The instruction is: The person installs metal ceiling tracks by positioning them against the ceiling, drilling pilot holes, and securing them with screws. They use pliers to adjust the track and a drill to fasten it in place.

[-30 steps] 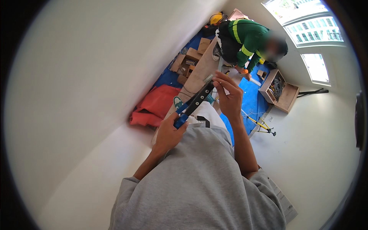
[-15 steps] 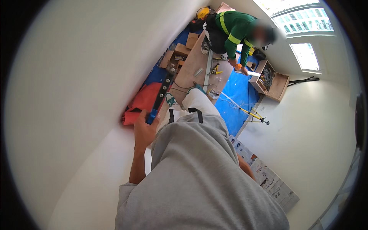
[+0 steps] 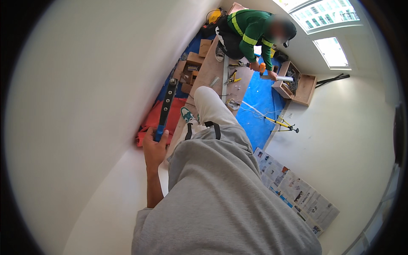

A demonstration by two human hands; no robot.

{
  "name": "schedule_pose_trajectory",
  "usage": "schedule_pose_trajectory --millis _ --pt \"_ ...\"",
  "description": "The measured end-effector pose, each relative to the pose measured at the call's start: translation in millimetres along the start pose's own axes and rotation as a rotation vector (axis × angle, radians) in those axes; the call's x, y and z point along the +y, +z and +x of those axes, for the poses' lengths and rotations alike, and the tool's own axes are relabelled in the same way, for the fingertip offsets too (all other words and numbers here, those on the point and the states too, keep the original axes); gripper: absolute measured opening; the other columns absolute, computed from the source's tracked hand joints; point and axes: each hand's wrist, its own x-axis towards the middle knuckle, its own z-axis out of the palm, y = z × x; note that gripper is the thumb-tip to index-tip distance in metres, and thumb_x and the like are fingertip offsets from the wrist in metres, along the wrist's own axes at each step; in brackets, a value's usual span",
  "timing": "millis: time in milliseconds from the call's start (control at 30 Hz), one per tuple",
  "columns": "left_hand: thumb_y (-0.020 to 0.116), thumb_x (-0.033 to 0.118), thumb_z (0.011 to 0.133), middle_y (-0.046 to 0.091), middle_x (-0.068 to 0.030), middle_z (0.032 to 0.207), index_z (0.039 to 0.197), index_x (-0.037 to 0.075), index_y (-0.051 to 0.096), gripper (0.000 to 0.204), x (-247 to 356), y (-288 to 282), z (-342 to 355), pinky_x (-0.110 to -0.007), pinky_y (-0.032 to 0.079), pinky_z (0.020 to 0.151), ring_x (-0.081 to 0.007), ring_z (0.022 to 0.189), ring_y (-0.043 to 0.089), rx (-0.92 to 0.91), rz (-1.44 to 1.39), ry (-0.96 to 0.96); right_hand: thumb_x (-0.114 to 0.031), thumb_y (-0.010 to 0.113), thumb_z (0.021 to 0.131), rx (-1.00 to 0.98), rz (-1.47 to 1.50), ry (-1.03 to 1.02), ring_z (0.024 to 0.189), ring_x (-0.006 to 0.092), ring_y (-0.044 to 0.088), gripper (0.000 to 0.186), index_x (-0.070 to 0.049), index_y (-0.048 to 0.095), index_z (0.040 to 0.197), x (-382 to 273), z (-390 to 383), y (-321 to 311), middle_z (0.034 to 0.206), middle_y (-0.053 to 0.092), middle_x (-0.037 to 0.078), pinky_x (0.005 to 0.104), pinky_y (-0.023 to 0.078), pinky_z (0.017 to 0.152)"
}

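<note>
My left hand (image 3: 155, 146) is closed around the blue grip of a long black bar-shaped tool (image 3: 166, 104). Several round silver fittings run along the bar, and its far end points up and away, in front of the left wall. Beyond and below the tool lies a crumpled red sheet (image 3: 172, 111). My grey shirt fills the lower middle, and my right hand does not show. At the far side, a person in a green top with yellow bands (image 3: 250, 29) bends over, holding an orange power tool (image 3: 262, 67) and a pale metal strip (image 3: 280, 78).
Wooden boards (image 3: 207, 78) carry yellow-handled pliers (image 3: 233, 78). Cardboard boxes (image 3: 193, 58) stand by the left wall. A blue floor sheet (image 3: 261, 100) holds a yellow tripod (image 3: 282, 123); past it sits an open wooden box (image 3: 305, 90). Newspaper (image 3: 297, 187) lies at right.
My left hand and the bar tool have moved slightly left, and the tool stands more upright. One knee has come forward. My right forearm has gone out of sight. The other person lifted the strip a little.
</note>
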Motion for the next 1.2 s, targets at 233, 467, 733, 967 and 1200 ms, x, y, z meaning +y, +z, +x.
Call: schedule_pose_trajectory --millis 233,467,733,967,1200 --pt "0.076 0.024 0.093 0.051 0.0008 0.069 0.087 0.002 0.059 0.029 -3.7 0.7 -4.9 -0.029 0.038 0.059 -0.0089 0.063 0.043 0.014 0.010 -0.008 -0.024 0.076 0.084 0.002 0.016 -0.009 0.098 0.0341 0.071 0.039 -0.005 0.073 0.118 -0.4 2.6 -2.8 0.114 0.073 0.021 0.0445 0.053 0.088" --pt "0.077 0.026 0.093 0.054 -0.0008 0.072 0.089 0.001 0.060 0.030 -5.7 4.3 -5.7 -0.029 0.039 0.060 -0.0089 0.066 0.046 0.034 0.027 -0.062 -0.024 0.076 0.083 -0.016 0.036 -0.011 0.100 0.0347 0.070 0.041 -0.005 0.071 0.119 1.5 1.6 -9.1 0.116 0.072 0.021 0.0444 0.053 0.090" --pt "0.077 0.027 0.093 0.053 -0.0017 0.072 0.086 0.001 0.059 0.032 7.0 5.4 -8.2 -0.031 0.040 0.062 -0.0113 0.066 0.045 0.108 0.073 -0.107 -0.024 0.077 0.083 -0.082 0.020 -0.020 0.102 0.0355 0.069 0.044 -0.004 0.070 0.121 -3.9 13.0 -40.0 0.118 0.071 0.022 0.0443 0.052 0.092" --pt "0.077 0.027 0.093 0.054 -0.0008 0.071 0.087 0.002 0.059 0.032 38.3 26.2 32.1 -0.030 0.040 0.061 -0.0106 0.065 0.046 0.164 0.027 -0.112 -0.024 0.077 0.083 -0.171 -0.012 -0.016 0.104 0.0362 0.068 0.046 -0.003 0.068 0.123 -22.8 31.1 -89.7 0.120 0.070 0.022 0.0442 0.052 0.093" --pt "0.077 0.026 0.093 0.052 0.0009 0.070 0.088 0.002 0.059 0.030 77.6 40.1 76.1 -0.029 0.038 0.059 -0.0090 0.064 0.045 0.169 0.048 -0.139 -0.024 0.077 0.083 -0.240 -0.032 -0.008 0.106 0.0369 0.067 0.048 -0.003 0.067 0.125 -45.1 44.7 -140.9 0.122 0.069 0.022 0.0440 0.051 0.095"
